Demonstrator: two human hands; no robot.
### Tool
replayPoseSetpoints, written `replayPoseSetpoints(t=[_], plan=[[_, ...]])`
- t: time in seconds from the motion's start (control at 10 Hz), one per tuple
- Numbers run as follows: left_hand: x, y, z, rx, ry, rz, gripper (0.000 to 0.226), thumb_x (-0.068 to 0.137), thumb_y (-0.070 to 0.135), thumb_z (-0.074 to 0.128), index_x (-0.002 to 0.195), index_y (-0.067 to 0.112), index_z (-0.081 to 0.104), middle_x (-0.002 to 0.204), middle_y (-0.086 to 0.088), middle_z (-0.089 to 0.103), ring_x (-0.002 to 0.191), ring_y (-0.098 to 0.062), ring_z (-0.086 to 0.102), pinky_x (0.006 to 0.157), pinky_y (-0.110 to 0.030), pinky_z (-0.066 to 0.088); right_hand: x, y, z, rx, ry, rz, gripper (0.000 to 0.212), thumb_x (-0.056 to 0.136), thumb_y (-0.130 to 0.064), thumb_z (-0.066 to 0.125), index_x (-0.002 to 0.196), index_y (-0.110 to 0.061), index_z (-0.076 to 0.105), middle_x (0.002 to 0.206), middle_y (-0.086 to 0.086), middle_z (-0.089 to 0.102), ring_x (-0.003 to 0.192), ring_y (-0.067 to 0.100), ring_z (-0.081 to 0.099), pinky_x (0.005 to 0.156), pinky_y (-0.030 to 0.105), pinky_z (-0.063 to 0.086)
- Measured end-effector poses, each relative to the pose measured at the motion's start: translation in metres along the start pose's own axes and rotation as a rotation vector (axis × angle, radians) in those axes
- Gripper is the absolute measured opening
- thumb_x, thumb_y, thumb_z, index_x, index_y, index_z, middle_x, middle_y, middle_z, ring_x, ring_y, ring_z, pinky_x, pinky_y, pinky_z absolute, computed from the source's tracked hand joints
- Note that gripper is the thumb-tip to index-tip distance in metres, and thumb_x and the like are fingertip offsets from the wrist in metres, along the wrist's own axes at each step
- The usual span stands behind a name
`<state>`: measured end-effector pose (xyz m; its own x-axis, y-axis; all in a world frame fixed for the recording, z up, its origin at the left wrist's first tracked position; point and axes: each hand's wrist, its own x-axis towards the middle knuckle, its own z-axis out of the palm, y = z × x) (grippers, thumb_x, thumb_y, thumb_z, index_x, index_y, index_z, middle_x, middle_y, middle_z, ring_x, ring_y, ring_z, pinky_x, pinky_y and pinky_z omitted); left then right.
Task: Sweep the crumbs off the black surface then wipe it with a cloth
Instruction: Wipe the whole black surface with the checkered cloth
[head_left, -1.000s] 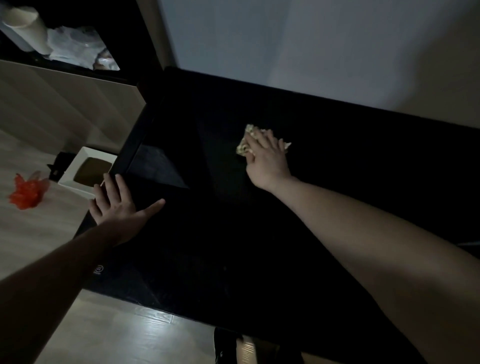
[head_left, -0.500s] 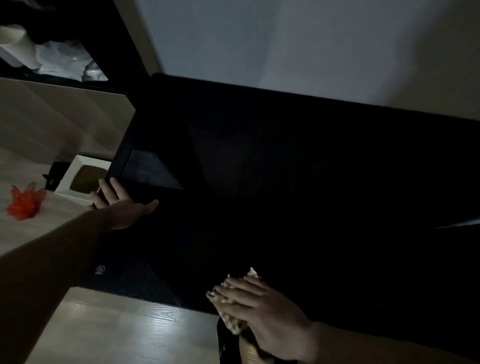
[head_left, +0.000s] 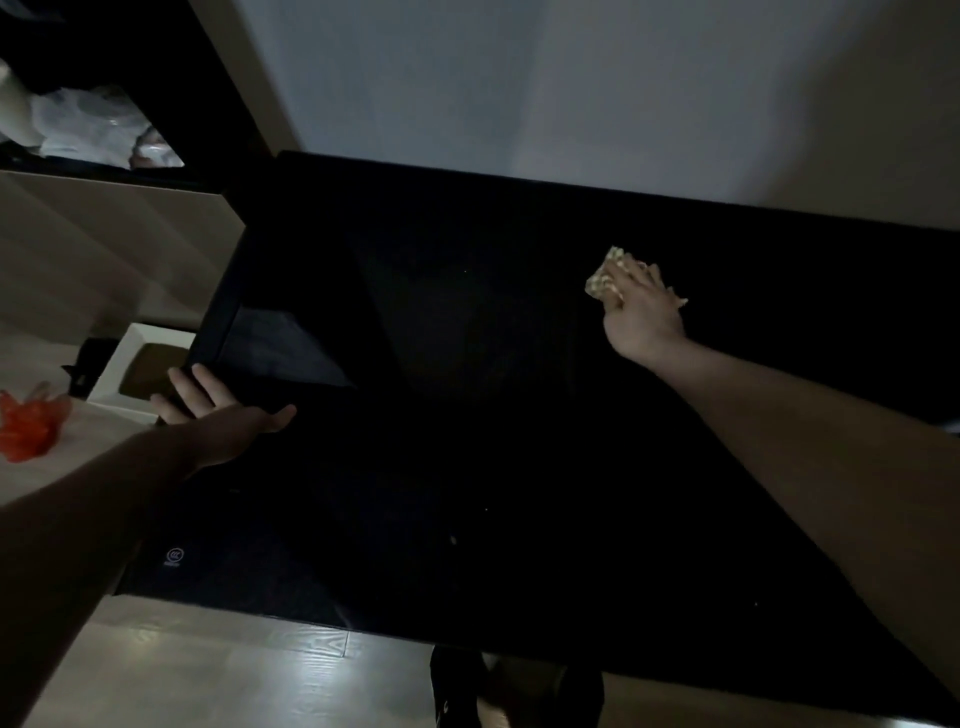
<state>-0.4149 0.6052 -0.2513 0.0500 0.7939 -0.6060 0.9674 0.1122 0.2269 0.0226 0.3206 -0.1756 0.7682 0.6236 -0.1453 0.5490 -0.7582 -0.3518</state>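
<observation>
On black surface (head_left: 519, 441), right hand (head_left: 641, 317) atop cloth (head_left: 602, 280)

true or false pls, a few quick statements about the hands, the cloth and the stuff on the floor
1. The right hand presses a cloth on the black surface. True.
2. The left hand holds a brush. False: it rests flat at the surface's left edge, holding nothing.
3. An orange bag lies on the floor. True.
4. The cloth sits at the near edge. False: it is toward the far right.
</observation>
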Motion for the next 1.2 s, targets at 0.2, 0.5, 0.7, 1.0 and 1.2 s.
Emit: replayPoseSetpoints(t=[0.2,0.5,0.7,1.0,1.2], plan=[[-0.057,0.022,-0.003,0.059,0.110,0.048,0.156,0.041,0.110,0.023,0.161,0.011,0.010,0.170,-0.016,0.002,0.153,-0.049,-0.006,0.123,-0.063,0.000,-0.091,-0.054,0.062,0.039,-0.019,-0.466,0.057,0.091,-0.016,0.040,0.146,-0.015,0.055,0.154,0.005,0.051,0.145,0.033,0.041,0.119,0.054,0.031],[-0.071,0.028,0.002,0.122,0.272,0.075,0.130,0.069,0.089,0.046,0.161,0.008,0.003,0.169,-0.018,-0.002,0.153,-0.048,-0.006,0.123,-0.062,-0.001,-0.312,-0.060,0.084,0.267,-0.437,-0.909,0.050,0.101,-0.027,0.045,0.151,-0.034,0.045,0.166,-0.016,0.026,0.156,-0.001,0.006,0.122,0.032,0.020],[-0.074,0.032,-0.004,0.176,0.213,0.060,0.127,0.075,0.080,0.058,0.161,0.010,-0.005,0.169,-0.015,-0.011,0.154,-0.044,-0.013,0.124,-0.059,-0.004,-0.163,-0.092,0.058,0.406,-0.171,-0.549,0.043,0.103,0.000,0.039,0.140,-0.003,0.059,0.149,0.012,0.056,0.140,0.013,0.049,0.122,0.042,0.034],[-0.070,0.029,-0.004,0.217,0.222,0.067,0.126,0.076,0.080,0.056,0.161,0.009,-0.006,0.169,-0.014,-0.013,0.154,-0.042,-0.012,0.124,-0.059,-0.003,0.054,-0.137,0.043,0.036,-0.061,-0.173,0.053,0.107,-0.022,0.037,0.159,-0.024,0.032,0.171,-0.001,0.018,0.157,0.029,0.013,0.127,0.049,0.011],[-0.063,0.022,0.000,0.186,0.231,0.080,0.138,0.062,0.096,0.040,0.160,0.009,-0.002,0.169,-0.016,-0.007,0.154,-0.046,-0.008,0.123,-0.063,0.000,0.000,-0.137,0.073,0.038,-0.021,-0.375,0.055,0.100,-0.015,0.046,0.155,-0.020,0.043,0.163,0.002,0.037,0.154,0.028,0.027,0.128,0.044,0.015]])
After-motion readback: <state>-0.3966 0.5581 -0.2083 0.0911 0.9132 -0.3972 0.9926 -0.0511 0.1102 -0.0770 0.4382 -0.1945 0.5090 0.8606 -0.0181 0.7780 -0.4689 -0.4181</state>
